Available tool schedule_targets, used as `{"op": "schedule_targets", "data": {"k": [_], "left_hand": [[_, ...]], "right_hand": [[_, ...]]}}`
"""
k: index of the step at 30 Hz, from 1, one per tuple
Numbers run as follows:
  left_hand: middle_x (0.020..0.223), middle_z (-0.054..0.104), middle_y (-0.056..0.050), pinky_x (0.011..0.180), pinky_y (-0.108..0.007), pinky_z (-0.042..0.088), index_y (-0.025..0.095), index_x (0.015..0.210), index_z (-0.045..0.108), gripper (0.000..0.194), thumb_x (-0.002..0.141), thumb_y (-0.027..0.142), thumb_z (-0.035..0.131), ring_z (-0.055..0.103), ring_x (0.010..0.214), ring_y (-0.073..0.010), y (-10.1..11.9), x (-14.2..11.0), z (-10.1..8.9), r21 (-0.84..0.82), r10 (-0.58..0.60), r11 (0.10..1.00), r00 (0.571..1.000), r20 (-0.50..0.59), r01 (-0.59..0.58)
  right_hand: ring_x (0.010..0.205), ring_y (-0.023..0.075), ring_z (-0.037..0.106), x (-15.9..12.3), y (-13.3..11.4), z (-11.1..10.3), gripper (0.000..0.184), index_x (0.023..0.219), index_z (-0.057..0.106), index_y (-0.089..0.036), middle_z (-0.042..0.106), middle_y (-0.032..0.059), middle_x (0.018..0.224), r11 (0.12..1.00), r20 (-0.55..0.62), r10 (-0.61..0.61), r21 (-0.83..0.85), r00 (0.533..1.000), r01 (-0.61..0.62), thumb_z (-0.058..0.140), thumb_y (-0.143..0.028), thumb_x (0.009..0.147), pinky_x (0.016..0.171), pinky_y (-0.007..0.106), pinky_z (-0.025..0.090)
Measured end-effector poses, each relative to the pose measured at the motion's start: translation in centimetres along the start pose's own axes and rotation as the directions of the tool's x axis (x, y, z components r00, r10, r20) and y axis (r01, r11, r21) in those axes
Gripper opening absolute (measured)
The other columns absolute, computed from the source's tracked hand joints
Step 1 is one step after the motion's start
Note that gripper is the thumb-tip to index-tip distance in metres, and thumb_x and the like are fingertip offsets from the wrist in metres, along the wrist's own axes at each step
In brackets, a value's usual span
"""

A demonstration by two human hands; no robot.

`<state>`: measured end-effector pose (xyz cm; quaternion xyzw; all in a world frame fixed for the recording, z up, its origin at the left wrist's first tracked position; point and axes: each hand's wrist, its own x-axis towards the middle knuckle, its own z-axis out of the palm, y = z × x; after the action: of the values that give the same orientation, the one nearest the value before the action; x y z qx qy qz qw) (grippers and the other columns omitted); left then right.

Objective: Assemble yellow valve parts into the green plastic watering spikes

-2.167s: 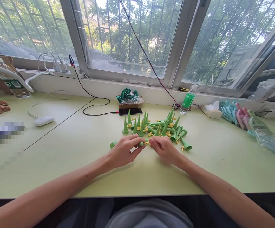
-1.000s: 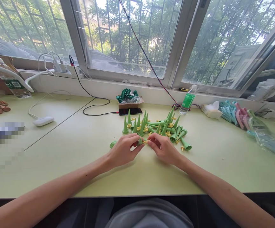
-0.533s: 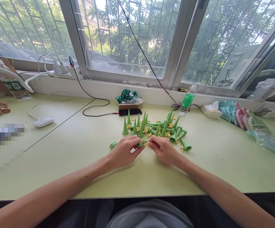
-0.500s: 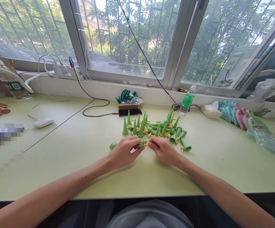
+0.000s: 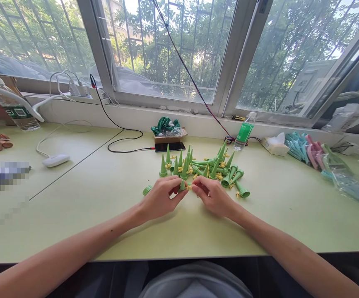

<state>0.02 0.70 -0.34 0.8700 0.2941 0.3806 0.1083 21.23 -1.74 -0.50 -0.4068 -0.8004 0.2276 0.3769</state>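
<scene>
My left hand (image 5: 163, 193) is closed around a green plastic watering spike (image 5: 182, 186), most of which its fingers hide. A small yellow plastic valve (image 5: 189, 187) shows at the gap between the two hands, against the spike. My right hand (image 5: 213, 196) pinches the valve's other side with thumb and forefinger. Just beyond my hands lies a pile of green spikes (image 5: 218, 162), some upright on their wide ends, others on their sides. More yellow valves (image 5: 237, 194) are scattered among them. Left of my left hand rests a green ribbed cap-like part (image 5: 147, 190).
Behind the pile are a black phone (image 5: 169, 147) on a cable and a small carton (image 5: 167, 139) holding green plastic. A water bottle (image 5: 244, 131) and tissue pack (image 5: 275, 145) stand right of these. A white mouse-like device (image 5: 56, 160) lies left; bagged coloured items (image 5: 314, 153) lie right.
The spike in my left hand has tipped slightly more upright, and the hands have shifted only a little. The pile looks the same.
</scene>
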Motion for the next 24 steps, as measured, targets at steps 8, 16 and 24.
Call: {"op": "schedule_targets", "data": {"k": [8,16,24], "left_hand": [[0.063,0.050,0.003,0.052,-0.023,0.036,0.017,0.086,0.069,0.012,0.093,0.022,0.060,0.042,0.055,-0.0100,0.05,-0.04,0.02,-0.003,0.023,1.000,1.000,0.014,-0.023],[0.067,0.055,0.003,0.053,-0.022,0.038,0.018,0.090,0.069,0.009,0.093,0.021,0.061,0.045,0.054,-0.0085,0.11,-0.16,-0.04,0.002,0.062,0.998,0.998,0.017,-0.062],[0.066,0.054,0.002,0.053,-0.021,0.038,0.018,0.090,0.070,0.010,0.093,0.022,0.061,0.044,0.055,-0.0091,0.06,-0.08,-0.04,-0.018,0.030,0.999,0.999,0.014,-0.030]], "right_hand": [[0.057,0.0106,0.040,-0.05,0.18,-0.04,0.019,0.085,0.054,-0.019,0.053,-0.0035,0.067,1.000,0.010,-0.024,-0.005,1.000,0.024,0.048,-0.029,0.100,0.058,0.023,0.033],[0.056,0.0107,0.036,0.04,0.45,-0.04,0.028,0.076,0.048,-0.020,0.043,-0.0049,0.062,0.997,0.027,-0.044,-0.060,0.999,0.045,0.045,-0.030,0.101,0.057,0.024,0.028],[0.055,0.0103,0.034,0.04,0.67,0.15,0.033,0.072,0.047,-0.020,0.040,-0.0053,0.060,0.997,0.011,-0.029,-0.068,1.000,0.030,0.045,-0.033,0.102,0.056,0.024,0.028]]}}
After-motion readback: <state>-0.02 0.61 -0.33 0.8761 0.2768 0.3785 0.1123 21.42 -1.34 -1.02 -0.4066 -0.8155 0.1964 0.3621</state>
